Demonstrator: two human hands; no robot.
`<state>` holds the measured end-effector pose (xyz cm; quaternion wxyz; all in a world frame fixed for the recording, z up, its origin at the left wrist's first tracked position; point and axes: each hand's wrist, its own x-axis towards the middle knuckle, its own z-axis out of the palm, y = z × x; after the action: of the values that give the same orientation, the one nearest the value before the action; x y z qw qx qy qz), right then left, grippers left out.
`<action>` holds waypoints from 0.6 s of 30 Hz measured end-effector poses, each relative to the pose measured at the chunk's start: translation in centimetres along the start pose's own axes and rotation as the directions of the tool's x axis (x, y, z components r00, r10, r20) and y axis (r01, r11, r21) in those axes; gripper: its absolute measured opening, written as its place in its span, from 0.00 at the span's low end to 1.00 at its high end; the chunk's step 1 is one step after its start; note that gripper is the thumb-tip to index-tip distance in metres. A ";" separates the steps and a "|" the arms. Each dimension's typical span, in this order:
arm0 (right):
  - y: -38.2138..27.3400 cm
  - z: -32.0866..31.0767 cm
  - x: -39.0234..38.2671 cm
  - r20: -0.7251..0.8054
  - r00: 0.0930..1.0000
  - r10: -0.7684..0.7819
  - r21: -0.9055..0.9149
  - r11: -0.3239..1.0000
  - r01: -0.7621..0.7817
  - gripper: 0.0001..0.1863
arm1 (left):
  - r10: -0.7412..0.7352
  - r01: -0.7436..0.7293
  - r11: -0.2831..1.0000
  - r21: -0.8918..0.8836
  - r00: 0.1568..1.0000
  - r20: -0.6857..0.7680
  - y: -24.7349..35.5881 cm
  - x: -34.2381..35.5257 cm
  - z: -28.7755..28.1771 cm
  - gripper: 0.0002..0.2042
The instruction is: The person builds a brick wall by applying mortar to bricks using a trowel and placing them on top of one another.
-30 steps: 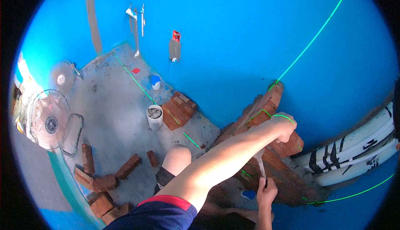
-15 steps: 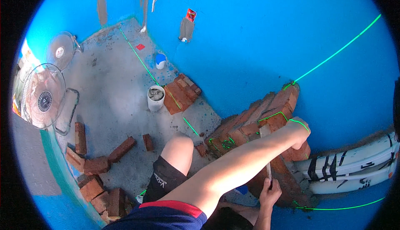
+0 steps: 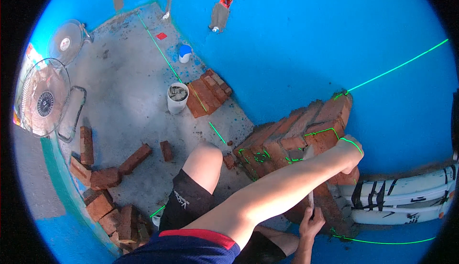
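Note:
My left arm reaches across to a low wall of red bricks [image 3: 282, 132]. At its right end, my left hand [image 3: 353, 155] is closed against a brick [image 3: 346, 177]; its fingertips are partly hidden. Lower down, my right hand [image 3: 311, 225] grips the dark handle of a trowel [image 3: 311, 199]. My left forearm covers the middle of the trowel, and its pale blade tip shows above the arm against the bricks. Grey mortar lies in the joints. Green laser lines cross the wall top and my left wrist.
White pipes with black tape [image 3: 401, 194] lie right of the bricks, beside the blue wall [image 3: 296, 39]. A mortar bucket [image 3: 177, 104] stands by a brick stack [image 3: 203, 96]. Loose bricks [image 3: 106, 178] lie at left, near two fans [image 3: 45, 102]. A blue-and-white container [image 3: 185, 53] stands farther back.
The view has shifted slightly, so floor things sit higher and the brick wall farther right. Both hands keep nearly the same places on the brick and the trowel.

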<state>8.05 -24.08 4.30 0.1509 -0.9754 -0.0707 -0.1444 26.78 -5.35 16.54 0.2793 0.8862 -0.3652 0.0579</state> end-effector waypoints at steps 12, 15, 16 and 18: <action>-0.5 0.5 -0.2 0.009 0.994 0.107 0.051 0.993 -0.108 0.25 | 0.041 -0.040 0.999 -0.029 0.998 0.036 -0.5 0.0 -0.2 0.09; -0.4 1.0 -0.1 -0.037 0.999 0.037 0.091 0.995 -0.034 0.25 | 0.032 -0.031 0.999 -0.032 0.999 0.034 -0.5 0.1 -0.4 0.09; -0.9 0.7 0.0 -0.007 0.997 0.079 0.078 0.994 -0.078 0.25 | 0.014 -0.013 0.999 -0.045 1.000 0.014 -0.7 -0.3 -0.7 0.08; -1.3 0.3 -0.2 0.013 0.992 0.125 0.061 0.990 -0.126 0.25 | 0.033 -0.032 0.998 -0.048 0.999 0.032 -0.6 -0.2 -0.5 0.07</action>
<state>7.73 -22.74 4.30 0.1896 -0.9734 -0.0143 -0.1278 27.11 -4.60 16.64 0.2931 0.8741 -0.3854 0.0393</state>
